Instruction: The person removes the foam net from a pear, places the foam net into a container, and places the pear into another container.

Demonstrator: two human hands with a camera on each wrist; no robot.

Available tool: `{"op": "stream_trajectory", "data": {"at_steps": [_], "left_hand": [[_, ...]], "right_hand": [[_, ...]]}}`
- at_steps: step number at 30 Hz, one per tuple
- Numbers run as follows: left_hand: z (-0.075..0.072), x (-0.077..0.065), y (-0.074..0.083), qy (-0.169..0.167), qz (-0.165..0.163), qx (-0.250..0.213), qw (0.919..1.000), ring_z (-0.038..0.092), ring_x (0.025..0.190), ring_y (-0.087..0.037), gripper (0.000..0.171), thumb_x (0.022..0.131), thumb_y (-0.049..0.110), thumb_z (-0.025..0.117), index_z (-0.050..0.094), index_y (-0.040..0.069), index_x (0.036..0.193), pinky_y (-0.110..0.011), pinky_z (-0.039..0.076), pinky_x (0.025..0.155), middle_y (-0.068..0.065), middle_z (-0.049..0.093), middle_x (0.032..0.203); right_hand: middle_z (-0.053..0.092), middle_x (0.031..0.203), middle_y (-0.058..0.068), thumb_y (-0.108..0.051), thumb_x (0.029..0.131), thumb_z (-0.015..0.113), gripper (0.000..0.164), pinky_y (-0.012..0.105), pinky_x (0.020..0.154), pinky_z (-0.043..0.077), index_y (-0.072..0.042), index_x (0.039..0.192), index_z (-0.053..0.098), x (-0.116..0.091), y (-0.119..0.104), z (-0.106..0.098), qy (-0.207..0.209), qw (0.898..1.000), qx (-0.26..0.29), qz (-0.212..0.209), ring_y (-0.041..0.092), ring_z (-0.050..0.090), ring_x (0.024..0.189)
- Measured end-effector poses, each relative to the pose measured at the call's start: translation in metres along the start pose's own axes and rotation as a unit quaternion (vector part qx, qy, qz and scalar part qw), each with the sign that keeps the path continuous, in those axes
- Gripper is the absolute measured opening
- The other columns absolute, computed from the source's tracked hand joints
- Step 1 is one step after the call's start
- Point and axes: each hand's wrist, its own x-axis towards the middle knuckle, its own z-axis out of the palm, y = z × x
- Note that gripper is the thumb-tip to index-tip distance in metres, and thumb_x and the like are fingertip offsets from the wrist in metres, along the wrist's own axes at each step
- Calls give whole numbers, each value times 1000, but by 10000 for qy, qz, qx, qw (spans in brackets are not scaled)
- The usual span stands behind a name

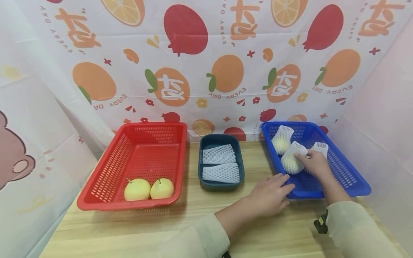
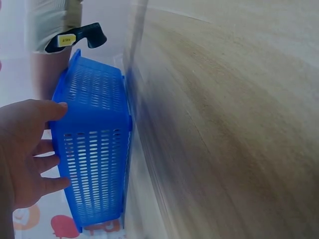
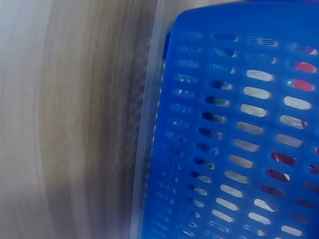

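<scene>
In the head view, my right hand point(image 1: 317, 165) reaches into the blue basket point(image 1: 350, 175) and holds a pear in a white foam net point(image 1: 291, 164), with the thumb on its near side. A second netted pear point(image 1: 281, 144) lies behind it at the basket's left wall. Another white foam net point(image 1: 321, 147) shows beyond my right hand, which partly hides it. My left hand point(image 1: 269, 193) rests at the basket's near left corner, its fingers loosely extended; the left wrist view shows the fingertips point(image 2: 61, 183) at the rim. The right wrist view shows only the basket's slotted wall point(image 3: 239, 129) and the wooden table.
At the left stands a red basket point(image 1: 96, 168) with two bare yellow pears point(image 1: 137, 190) at its near end. Between the baskets sits a dark green divided tray point(image 1: 221, 187) holding flat white foam nets point(image 1: 221, 173). A fruit-print cloth point(image 1: 200, 114) hangs behind the table.
</scene>
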Motion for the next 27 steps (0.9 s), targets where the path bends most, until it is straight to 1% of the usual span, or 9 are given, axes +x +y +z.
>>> {"op": "stream_trajectory", "data": {"at_steps": [4,8,12,16,19,21,22,24,27], "left_hand": [[-2,0,3,-70,-78,-96,9999,33,145,-16,52,98,46,54,45,30,147,-37,39,113,3,37,157],[-2,0,4,-60,-118,-190,9997,34,145,-16,52,98,46,55,46,29,146,-37,41,110,2,37,157],[-3,-1,3,-153,-168,-414,9989,31,146,-16,53,98,47,55,44,30,147,-35,39,112,3,33,159],[-3,-2,-1,-348,-202,-808,9959,25,149,-14,57,98,50,53,41,30,150,-32,33,116,4,27,161],[-2,-3,-2,-290,-423,-1510,9872,24,149,-12,63,97,53,52,36,25,152,-30,30,117,3,27,161],[-1,-4,-2,-142,-873,-2262,9701,27,147,-12,73,95,57,52,29,23,155,-31,33,115,4,28,161],[-1,-5,-1,-26,-1134,-2684,9566,29,146,-12,78,94,59,52,25,21,156,-32,35,114,4,28,161],[-2,-5,0,242,-1656,-3472,9228,32,145,-13,88,91,64,54,18,21,158,-36,38,113,4,28,161],[-3,-5,3,615,-2130,-4385,8709,39,142,-16,97,86,67,58,11,24,159,-39,44,108,4,27,161]], "right_hand": [[65,77,20,-37,96,60,45,32,55,43,6,83,63,1,-1,1,269,9996,-89,-59,28,56,69],[52,61,6,-34,96,61,43,31,51,36,-5,67,51,-1,-6,1,431,9986,-230,-213,21,46,60],[47,58,4,-36,97,60,45,30,51,34,-8,64,46,-5,-9,1,677,9961,-394,-409,20,44,57],[58,66,13,-39,97,59,46,36,54,43,-7,66,50,-12,-17,-4,1038,9926,-314,-551,28,54,63],[69,85,22,-38,96,62,43,48,65,50,-2,74,61,-23,-29,-10,1367,9876,-93,-769,38,64,80],[71,97,25,-35,94,65,38,51,70,52,1,85,69,-31,-38,-16,1585,9826,52,-969,41,67,89],[72,96,24,-33,94,66,35,47,70,53,1,88,71,-36,-43,-20,1710,9793,95,-1080,41,67,87],[72,98,22,-29,92,70,31,31,68,55,0,98,73,-44,-51,-26,1912,9730,227,-1272,31,68,83],[73,93,17,-26,89,73,25,7,62,45,-2,97,74,-58,-61,-34,2101,9665,468,-1400,2,63,75]]}}
